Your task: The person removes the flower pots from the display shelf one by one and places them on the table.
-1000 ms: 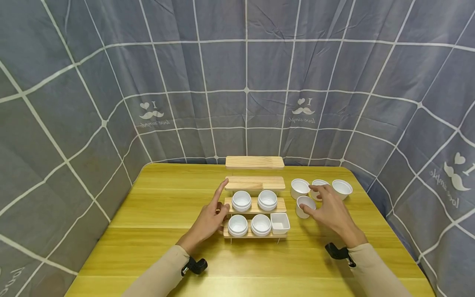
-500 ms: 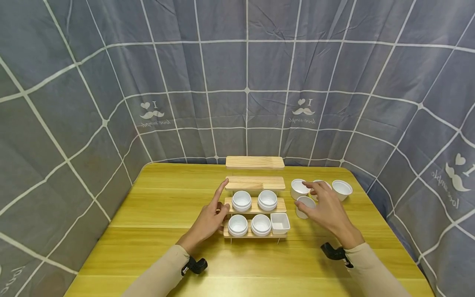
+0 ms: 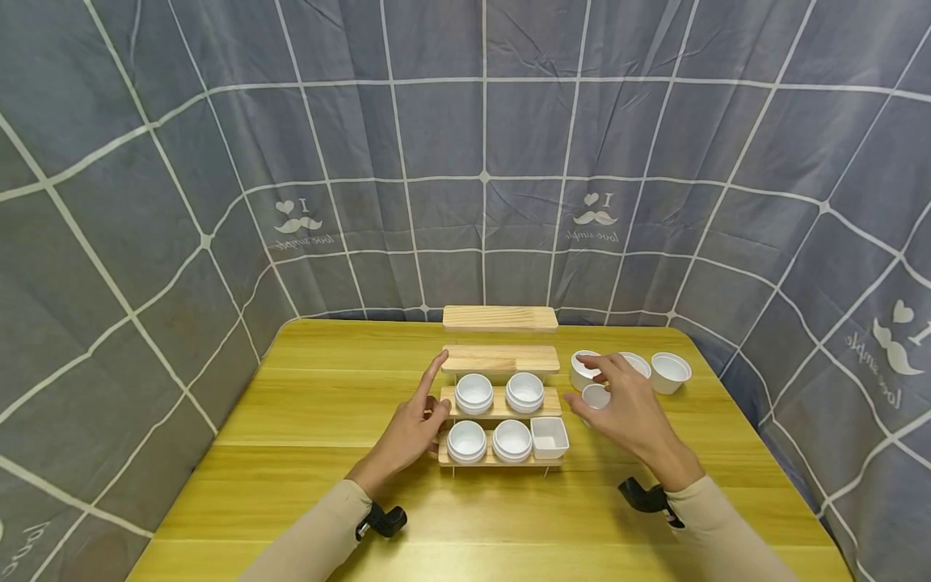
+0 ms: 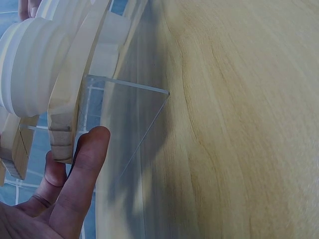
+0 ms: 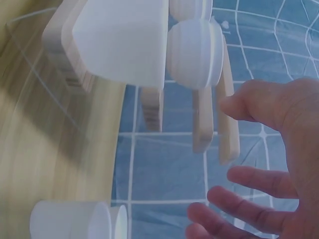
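A tiered wooden stand (image 3: 500, 358) with clear supports rises in steps at mid-table. My left hand (image 3: 407, 432) holds its left end, index finger stretched up along the shelf ends. In the left wrist view, fingers (image 4: 82, 184) bend around the end of the lowest shelf (image 4: 75, 84). Ribbed white round cups (image 3: 474, 394) sit on the two lower shelves, and a square white cup (image 3: 549, 437) stands at the right of the lowest. My right hand (image 3: 633, 416), fingers spread and holding nothing, hovers over a plain white cup (image 3: 596, 396), partly hiding it.
More white cups stand behind the right hand, among them one at the far right (image 3: 670, 372) and one nearer the stand (image 3: 582, 373). The two upper shelves, including the top one (image 3: 499, 318), bear nothing. A grey checked curtain (image 3: 480, 162) surrounds the yellow wooden table (image 3: 342, 388).
My right hand has shifted left, from over the plain cups toward the stand, with its fingers still spread. The left hand, the stand and the cups have stayed in place.
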